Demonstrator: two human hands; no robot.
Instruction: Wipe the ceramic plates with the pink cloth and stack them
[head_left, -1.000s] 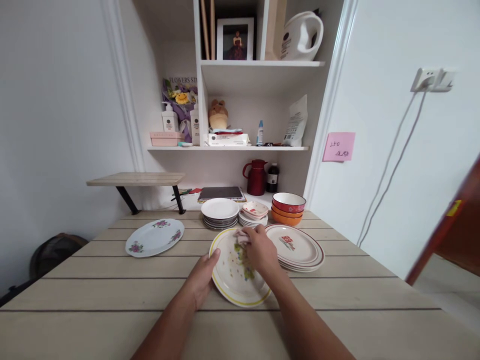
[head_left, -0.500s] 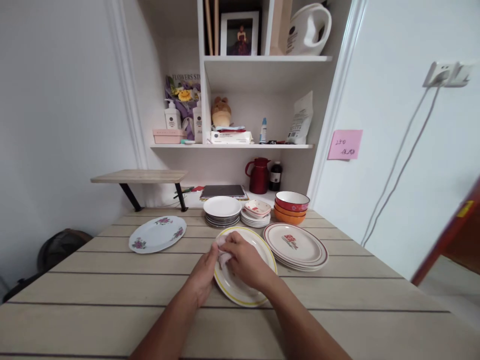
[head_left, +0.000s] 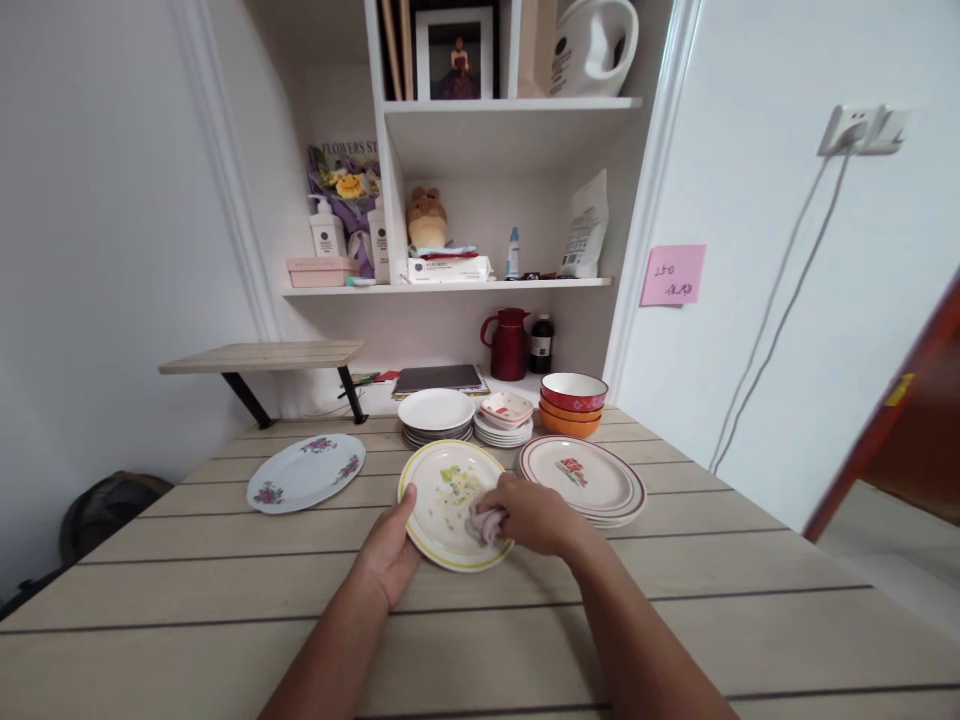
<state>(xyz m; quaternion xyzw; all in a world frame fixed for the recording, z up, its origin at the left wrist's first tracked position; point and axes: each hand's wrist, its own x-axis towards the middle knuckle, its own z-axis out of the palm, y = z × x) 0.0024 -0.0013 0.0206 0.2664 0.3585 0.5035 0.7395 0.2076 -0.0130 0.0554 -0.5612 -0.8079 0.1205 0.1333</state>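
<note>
A: How does each hand grip?
B: The right hand is closed about a bunched cloth, pressed to the plate at the right of its face. The left hand clasps the plate's left rim, thumb above; its other fingers are largely hidden.

A: Where is the plate?
B: Face up over the middle of the table, between the hands. Whether its underside rests on the wood cannot be told.

A: What might fail at the grip?
B: Probably the left hold. It takes one edge only, so hard pressure from the cloth on the opposite side could tip or twist the plate free. A loose fold might also snag on the rim.

A: And just outside it?
B: The red-rimmed stack lies just beside the right hand. A stroke carried too far rightward could strike it with knuckles or rim, chipping an edge.

A: Farther out?
B: The white stack stands close behind; a forward slip might jar it. The small dishes and nested bowls seem less exposed. The oval dish, well apart at left, appears safest.
</note>
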